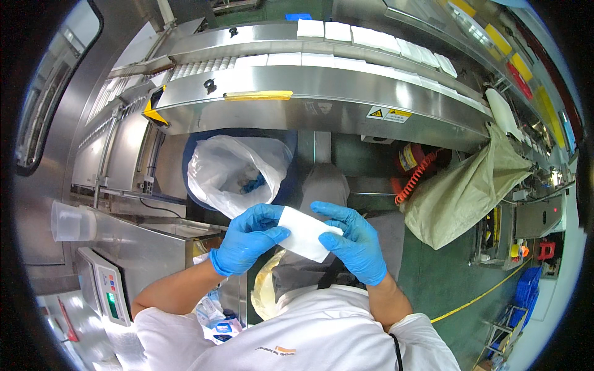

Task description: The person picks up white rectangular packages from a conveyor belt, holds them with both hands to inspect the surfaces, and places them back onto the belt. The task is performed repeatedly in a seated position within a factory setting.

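Observation:
Both my hands wear blue gloves and are raised in front of my chest. Between them is a small white folded sheet [305,235], held a little tilted. My left hand [249,240] pinches its left edge between thumb and fingers. The right edge is gripped by my right hand [356,240], its thumb lying on the near face and its index finger lifted above. Similar white folded pieces [375,38] lie in rows along the steel conveyor [322,93] beyond my hands.
A blue bin [193,170] with a white plastic liner [213,176] stands below the conveyor, blue scraps inside. To the right hangs an olive cloth sack [455,198] near a red coiled hose [413,179]. A digital scale [106,285] and a clear plastic cup [73,222] are at the left.

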{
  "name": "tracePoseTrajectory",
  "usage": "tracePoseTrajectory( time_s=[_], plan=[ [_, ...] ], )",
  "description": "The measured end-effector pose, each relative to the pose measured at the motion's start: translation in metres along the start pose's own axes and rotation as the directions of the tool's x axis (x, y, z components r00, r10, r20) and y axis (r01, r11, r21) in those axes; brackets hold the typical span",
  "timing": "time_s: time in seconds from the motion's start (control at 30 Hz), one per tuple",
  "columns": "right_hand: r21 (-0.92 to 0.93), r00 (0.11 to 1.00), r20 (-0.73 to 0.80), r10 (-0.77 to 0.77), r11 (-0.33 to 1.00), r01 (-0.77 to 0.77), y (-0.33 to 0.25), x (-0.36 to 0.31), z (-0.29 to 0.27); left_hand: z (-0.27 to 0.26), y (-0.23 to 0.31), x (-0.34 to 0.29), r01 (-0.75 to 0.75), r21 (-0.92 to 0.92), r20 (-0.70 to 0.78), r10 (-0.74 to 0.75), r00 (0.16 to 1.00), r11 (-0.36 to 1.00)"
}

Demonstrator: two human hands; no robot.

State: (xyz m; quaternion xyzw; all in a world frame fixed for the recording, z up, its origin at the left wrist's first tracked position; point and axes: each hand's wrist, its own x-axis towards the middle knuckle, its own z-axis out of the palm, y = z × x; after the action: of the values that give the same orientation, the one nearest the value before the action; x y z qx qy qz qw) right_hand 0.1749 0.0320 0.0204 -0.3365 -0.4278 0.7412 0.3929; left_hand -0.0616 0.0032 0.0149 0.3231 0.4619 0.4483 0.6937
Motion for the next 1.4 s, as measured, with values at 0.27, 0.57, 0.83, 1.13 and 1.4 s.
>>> tracePoseTrajectory(
  time_s=[0.27,0.57,0.83,1.13,1.4],
  plan=[
    [-0.078,0.994,-0.070,0.084,0.993,-0.090,0.008,-0.004,-0.004,0.000,-0.002,-0.001,-0.056,-0.025,-0.002,0.056,0.998,0.998],
    [-0.124,0.982,-0.156,0.106,0.984,-0.126,0.006,0.000,-0.002,0.007,0.005,-0.003,-0.084,0.020,0.021,0.084,0.996,0.996],
    [-0.063,0.992,-0.030,0.125,0.990,-0.126,0.002,0.000,0.005,-0.003,-0.003,0.003,-0.079,-0.033,-0.018,0.078,0.997,0.996],
    [-0.133,0.993,0.005,0.117,0.984,-0.115,0.009,0.001,-0.003,-0.005,-0.004,0.003,-0.133,-0.034,-0.003,0.133,0.991,0.990],
    [-0.123,0.984,-0.050,0.174,0.976,-0.179,0.014,0.002,0.004,-0.009,-0.003,0.006,-0.025,0.004,-0.118,0.025,0.993,1.000]
  ],
)
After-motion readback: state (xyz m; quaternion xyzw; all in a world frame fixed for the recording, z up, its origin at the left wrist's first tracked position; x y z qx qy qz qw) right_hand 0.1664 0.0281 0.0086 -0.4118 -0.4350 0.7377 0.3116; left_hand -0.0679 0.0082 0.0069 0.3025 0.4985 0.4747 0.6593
